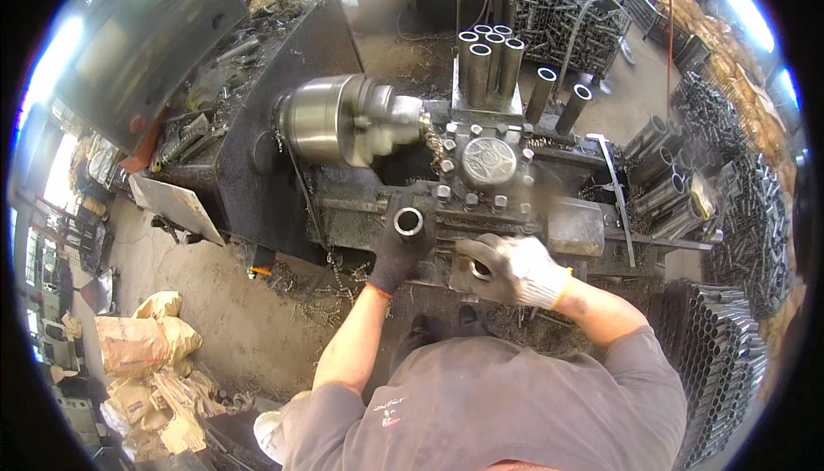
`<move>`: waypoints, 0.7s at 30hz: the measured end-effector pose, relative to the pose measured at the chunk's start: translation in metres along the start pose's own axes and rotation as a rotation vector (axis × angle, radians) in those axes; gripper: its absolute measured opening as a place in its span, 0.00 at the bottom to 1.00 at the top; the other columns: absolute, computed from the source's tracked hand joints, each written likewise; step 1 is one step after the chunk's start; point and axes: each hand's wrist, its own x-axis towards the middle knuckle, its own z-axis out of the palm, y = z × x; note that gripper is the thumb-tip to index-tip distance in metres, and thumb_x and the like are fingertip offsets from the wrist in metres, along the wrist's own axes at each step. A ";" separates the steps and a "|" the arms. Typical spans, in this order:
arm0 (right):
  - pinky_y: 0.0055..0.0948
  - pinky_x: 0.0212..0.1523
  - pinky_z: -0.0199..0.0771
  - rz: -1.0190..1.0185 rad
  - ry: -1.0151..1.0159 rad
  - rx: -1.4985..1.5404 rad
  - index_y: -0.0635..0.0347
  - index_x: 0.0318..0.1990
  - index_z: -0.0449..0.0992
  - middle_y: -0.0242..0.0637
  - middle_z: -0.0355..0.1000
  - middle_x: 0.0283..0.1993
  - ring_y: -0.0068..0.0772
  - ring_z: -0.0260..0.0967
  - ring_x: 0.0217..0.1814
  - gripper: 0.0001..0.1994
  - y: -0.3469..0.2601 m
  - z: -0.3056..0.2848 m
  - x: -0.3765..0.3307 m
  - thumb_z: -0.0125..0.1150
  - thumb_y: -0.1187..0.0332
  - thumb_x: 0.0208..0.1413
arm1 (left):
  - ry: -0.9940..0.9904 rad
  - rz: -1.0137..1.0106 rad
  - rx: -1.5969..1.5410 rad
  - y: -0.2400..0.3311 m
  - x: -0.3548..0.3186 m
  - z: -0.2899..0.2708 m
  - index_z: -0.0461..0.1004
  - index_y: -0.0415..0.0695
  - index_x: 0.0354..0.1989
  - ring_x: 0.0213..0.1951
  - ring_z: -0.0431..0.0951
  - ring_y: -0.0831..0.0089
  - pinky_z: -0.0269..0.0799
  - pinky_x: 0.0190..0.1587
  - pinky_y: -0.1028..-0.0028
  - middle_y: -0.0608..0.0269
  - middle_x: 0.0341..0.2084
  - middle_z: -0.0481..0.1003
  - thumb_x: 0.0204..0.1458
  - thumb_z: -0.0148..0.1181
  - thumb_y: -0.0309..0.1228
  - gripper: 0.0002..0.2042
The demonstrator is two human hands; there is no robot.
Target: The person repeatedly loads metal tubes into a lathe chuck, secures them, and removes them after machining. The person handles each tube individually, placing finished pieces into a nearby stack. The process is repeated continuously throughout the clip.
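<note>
My left hand (400, 252), in a dark glove, is closed around a short metal tube (408, 221) whose bright ring end faces up. To its right, my right hand (518, 271), in a white glove with blackened fingers, curls round a dark part with a round opening at the front of the lathe; what part this is I cannot make out. Beyond both hands stands the lathe's square tool post (489, 160), ringed with bolts. Left of the tool post, the chuck (330, 121) has blurred jaws, as if turning. Curled metal chips (435, 147) hang between chuck and tool post.
Several upright tubes (479, 68) stand behind the tool post. A caliper (614, 192) lies to the right, before more tubes (659, 192). Stacked tubes (721, 368) fill the lower right. Brown paper sacks (142, 347) lie on the floor at left. A wire bin (566, 21) of parts stands behind.
</note>
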 end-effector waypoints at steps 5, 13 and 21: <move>0.41 0.51 0.86 -0.163 0.045 0.243 0.61 0.49 0.86 0.51 0.78 0.63 0.48 0.84 0.53 0.17 -0.002 -0.066 0.032 0.73 0.68 0.52 | -0.048 0.137 -0.021 0.007 -0.014 -0.025 0.73 0.46 0.62 0.51 0.84 0.63 0.78 0.52 0.62 0.54 0.49 0.82 0.54 0.74 0.34 0.27; 0.36 0.66 0.75 0.373 -0.625 0.019 0.47 0.68 0.78 0.39 0.75 0.70 0.34 0.74 0.68 0.32 0.088 -0.065 0.238 0.72 0.46 0.57 | -0.106 -0.257 0.018 -0.007 -0.068 -0.102 0.65 0.39 0.72 0.63 0.76 0.58 0.70 0.67 0.62 0.49 0.62 0.75 0.54 0.72 0.31 0.36; 0.25 0.50 0.76 0.276 -0.471 0.806 0.72 0.65 0.74 0.45 0.82 0.51 0.29 0.77 0.52 0.25 0.143 -0.012 0.264 0.64 0.65 0.64 | 0.114 -0.427 -0.214 -0.068 -0.107 -0.129 0.71 0.40 0.66 0.56 0.80 0.67 0.75 0.62 0.66 0.55 0.55 0.79 0.56 0.69 0.27 0.27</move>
